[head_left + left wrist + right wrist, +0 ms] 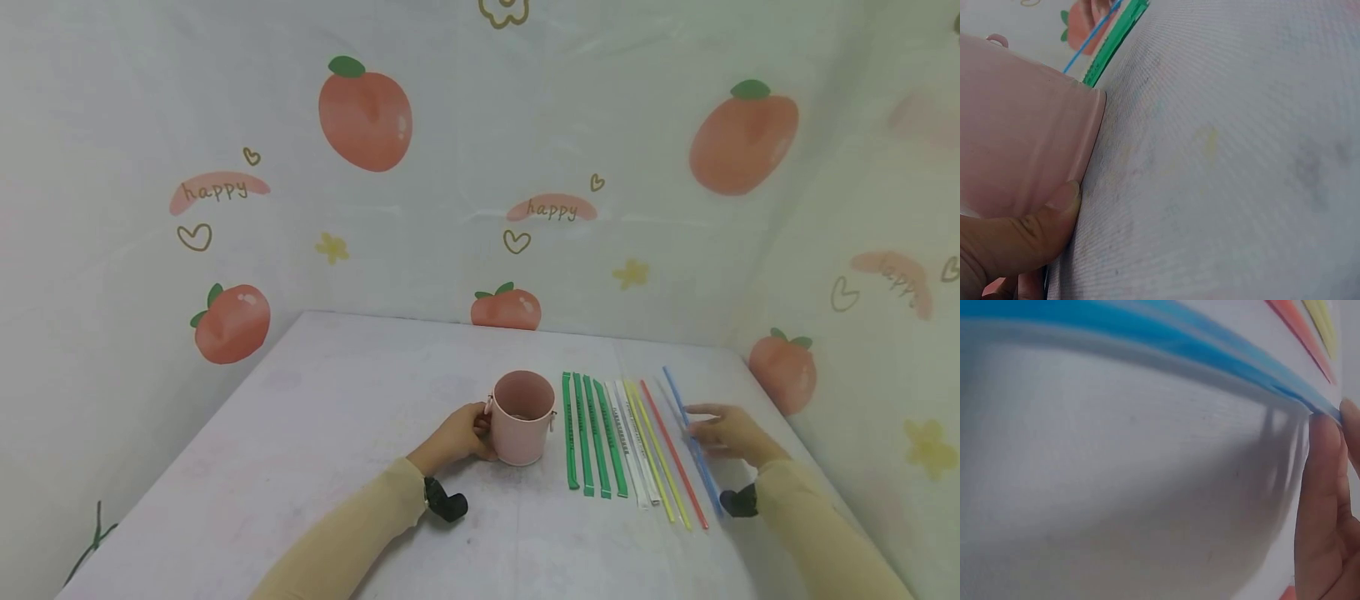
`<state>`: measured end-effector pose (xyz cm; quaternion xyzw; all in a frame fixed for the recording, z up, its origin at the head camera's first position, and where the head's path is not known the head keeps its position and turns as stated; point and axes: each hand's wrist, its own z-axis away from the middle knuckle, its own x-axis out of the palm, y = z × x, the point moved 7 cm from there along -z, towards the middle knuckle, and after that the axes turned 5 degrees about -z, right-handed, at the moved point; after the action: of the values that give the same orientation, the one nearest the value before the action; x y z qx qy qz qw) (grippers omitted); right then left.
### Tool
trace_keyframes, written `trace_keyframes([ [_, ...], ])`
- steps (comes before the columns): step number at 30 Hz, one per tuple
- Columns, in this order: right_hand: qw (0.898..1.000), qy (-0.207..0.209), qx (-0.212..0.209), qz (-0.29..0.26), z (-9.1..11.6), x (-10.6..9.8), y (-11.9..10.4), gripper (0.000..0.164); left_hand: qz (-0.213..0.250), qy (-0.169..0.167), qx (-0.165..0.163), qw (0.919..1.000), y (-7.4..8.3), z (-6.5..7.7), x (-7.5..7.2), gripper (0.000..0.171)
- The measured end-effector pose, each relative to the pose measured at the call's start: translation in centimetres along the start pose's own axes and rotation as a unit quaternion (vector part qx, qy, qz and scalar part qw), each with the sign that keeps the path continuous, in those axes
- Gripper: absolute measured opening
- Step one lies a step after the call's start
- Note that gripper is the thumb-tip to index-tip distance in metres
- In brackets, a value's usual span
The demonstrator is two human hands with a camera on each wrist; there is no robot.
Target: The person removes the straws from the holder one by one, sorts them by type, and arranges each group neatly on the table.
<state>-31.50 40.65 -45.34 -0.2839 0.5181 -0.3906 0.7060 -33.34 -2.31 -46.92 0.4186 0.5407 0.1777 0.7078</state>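
A pink bucket-like cup [519, 437] with small side rings stands upright on the table. My left hand [457, 435] grips it from the left, its thumb [1054, 215] pressed low on the wall near the base in the left wrist view. At the right, my right hand [729, 433] pinches a long blue straw [705, 473] between thumb and fingers. In the right wrist view the blue straw [1166, 344] runs close over the white surface to the fingertips [1324, 428], with a shadow beneath it.
Between cup and blue straw lie several green-wrapped sticks [587, 442], white-wrapped ones [633, 454], yellow straws [654, 454] and a red straw [672, 450], side by side. A white cloth wall [435, 233] with peach prints rises behind the white table [360, 375].
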Motion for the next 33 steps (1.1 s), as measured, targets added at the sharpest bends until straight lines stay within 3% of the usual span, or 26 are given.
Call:
trace_keyframes([
  [13, 0.999, -0.003, 0.040, 0.011, -0.4, 0.7, 0.9, 0.076, -0.004, 0.001, 0.001, 1.0000, 0.2, 0.1, -0.1, 0.056],
  [21, 0.998, -0.003, 0.060, 0.020, -0.4, 1.1, 1.0, 0.070, -0.002, 0.003, 0.001, 1.0000, 0.2, 0.1, -0.1, 0.056],
  [33, 0.998, -0.002, 0.063, 0.018, 0.0, 1.3, 0.5, 0.072, -0.002, 0.001, -0.004, 1.0000, 0.1, 0.0, -0.1, 0.058],
])
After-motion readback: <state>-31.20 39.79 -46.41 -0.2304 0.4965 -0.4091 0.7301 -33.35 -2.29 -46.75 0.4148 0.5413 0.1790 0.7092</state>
